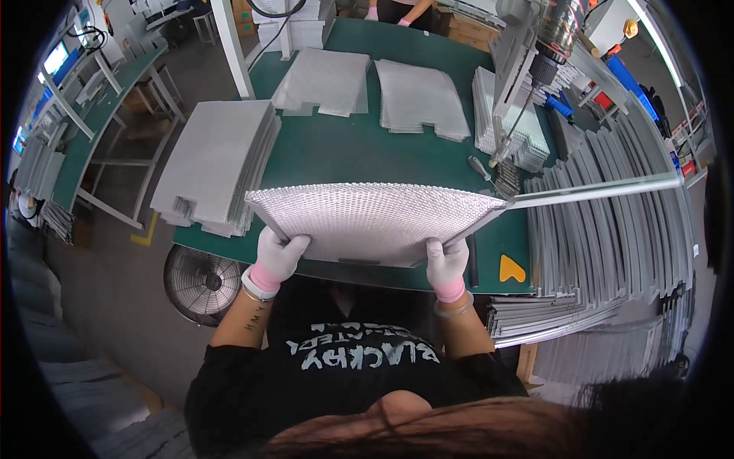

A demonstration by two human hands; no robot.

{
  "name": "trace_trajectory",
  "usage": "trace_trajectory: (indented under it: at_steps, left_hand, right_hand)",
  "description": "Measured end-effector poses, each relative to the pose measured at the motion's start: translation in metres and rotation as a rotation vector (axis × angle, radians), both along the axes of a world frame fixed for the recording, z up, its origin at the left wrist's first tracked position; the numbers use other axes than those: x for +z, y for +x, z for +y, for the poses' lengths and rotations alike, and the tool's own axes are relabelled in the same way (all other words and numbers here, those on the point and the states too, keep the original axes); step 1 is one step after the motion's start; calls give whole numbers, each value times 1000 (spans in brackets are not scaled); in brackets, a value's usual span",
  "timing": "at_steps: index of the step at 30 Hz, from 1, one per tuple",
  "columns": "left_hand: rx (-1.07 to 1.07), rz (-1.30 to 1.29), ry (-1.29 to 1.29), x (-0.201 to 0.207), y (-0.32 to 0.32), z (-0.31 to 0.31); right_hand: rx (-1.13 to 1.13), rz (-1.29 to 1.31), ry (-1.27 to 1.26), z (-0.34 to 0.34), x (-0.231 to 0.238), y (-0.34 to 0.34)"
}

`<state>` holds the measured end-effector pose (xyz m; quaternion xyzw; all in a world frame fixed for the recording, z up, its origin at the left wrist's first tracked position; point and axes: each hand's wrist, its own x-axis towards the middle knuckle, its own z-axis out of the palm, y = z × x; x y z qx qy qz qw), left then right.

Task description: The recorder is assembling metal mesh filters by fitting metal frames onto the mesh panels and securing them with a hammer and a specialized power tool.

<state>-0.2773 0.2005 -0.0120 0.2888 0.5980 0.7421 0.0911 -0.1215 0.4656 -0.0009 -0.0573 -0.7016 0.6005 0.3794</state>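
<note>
I hold a silver mesh panel tilted up at the near edge of the green table. Grey strips run along its two sides. Closed on its left side is my left hand, in a white and pink glove, with the thumb on the near face. My right hand, gloved alike, grips the opposite side the same way. The fingers behind the panel are hidden. Just right of the right hand lie a dark bar and a yellow rounded triangular piece.
Stacked mesh sheets stand at the left, with more piles farther back. A power screwdriver hangs at right above a hand screwdriver. Grey strips fill the right side. A floor fan stands below. Another person's gloved hands show across the table.
</note>
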Motion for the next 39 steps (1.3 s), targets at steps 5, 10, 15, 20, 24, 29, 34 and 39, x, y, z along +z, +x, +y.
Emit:
trace_trajectory:
  at_steps: [5,10,15,20,24,29,34,39]
  left_hand:
    - [-183,107,-53,57,-14,-6]
    - [-110,490,201,124,-4,-4]
    - [-338,686,223,124,15,5]
    - [-1012,603,449,100,22,13]
    - [-1251,518,33,43,14,2]
    - [-836,486,-601,1,-6,-14]
    - [-691,515,-700,-19,-17,-12]
    - [-538,605,-756,-7,-12,-11]
  right_hand:
    - [125,-15,34,23,27,4]
    - [316,264,149,17,124,-12]
    - [323,441,202,14,99,-10]
    - [903,524,388,37,86,31]
    - [743,552,418,23,61,66]
    - [518,719,264,7,21,89]
    - [652,658,274,19,23,91]
    - [410,843,185,-3,16,83]
